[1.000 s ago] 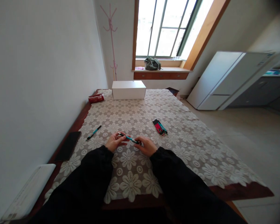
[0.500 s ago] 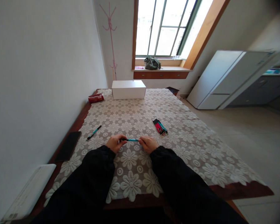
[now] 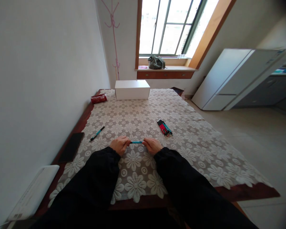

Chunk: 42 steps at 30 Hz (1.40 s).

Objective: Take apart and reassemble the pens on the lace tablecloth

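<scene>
Head view, the only one. I hold a teal pen [image 3: 136, 142] level between both hands, just above the lace cloth [image 3: 181, 149] that covers the worktop [image 3: 248, 192]. My left hand [image 3: 119, 145] is closed on one end, my right hand [image 3: 152, 145] on the other, each in a narrow fingertip grip; only the short middle of the barrel shows between them. All places below are given from this pen.

Handling, as I judge it: the pen is light, stiff and slender, with a smooth plastic barrel that could turn or slip under loose fingers. The ends are the sound places to hold — a pinch there keeps the barrel from rolling. It looks sturdy rather than fragile, though a thin tip may be the weak point; the tip itself is hidden in my fingers.

Left of the pen and a little farther off lies a second teal pen [image 3: 97, 133] with a dark end, alone on the cloth. Beyond and to the right sits a bundle of pens [image 3: 164, 127], red and teal, lying side by side and touching. Far beyond stands a white box [image 3: 132, 89], rectangular and matt; a red packet [image 3: 98, 98] lies beside its left end. To the far left a flat black slab [image 3: 71, 151] rests on bare dark wood.

The cloth is openwork — pale daisy shapes on a mesh.
</scene>
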Each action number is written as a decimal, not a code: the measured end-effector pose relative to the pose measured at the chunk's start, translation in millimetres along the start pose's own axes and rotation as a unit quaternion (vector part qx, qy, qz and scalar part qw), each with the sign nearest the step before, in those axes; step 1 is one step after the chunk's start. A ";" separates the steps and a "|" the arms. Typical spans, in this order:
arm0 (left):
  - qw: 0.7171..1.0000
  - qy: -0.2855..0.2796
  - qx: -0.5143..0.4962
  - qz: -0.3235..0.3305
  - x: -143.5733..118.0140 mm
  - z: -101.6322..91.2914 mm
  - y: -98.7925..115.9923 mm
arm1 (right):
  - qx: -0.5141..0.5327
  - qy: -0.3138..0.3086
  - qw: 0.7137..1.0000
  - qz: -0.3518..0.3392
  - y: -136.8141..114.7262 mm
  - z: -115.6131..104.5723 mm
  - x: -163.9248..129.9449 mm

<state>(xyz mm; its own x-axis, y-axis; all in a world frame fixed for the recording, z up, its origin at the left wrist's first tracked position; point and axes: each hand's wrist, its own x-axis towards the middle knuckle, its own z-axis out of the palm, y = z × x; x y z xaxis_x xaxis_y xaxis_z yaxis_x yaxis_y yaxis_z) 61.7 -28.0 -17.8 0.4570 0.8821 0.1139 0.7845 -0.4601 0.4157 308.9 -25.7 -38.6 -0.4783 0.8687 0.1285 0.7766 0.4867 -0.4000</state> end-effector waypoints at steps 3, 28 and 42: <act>1.000 0.001 -0.023 -0.010 -0.1 0.4 1.0 | 0.023 0.011 1.000 -0.004 0.1 0.6 0.0; 0.995 0.054 -0.082 0.026 0.9 4.0 -1.6 | 0.031 0.017 0.999 0.017 0.1 -1.6 0.3; 0.994 0.064 -0.076 0.034 1.8 5.4 -3.5 | 0.040 0.018 0.999 0.011 1.4 -0.6 0.7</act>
<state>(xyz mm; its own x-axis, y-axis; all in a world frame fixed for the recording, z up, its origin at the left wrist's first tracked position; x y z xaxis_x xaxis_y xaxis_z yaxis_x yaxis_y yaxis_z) 62.0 -25.3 -23.9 0.4415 0.8598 0.2566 0.6767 -0.5069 0.5339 309.9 -24.4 -38.5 -0.4461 0.8823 0.1501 0.7508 0.4602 -0.4738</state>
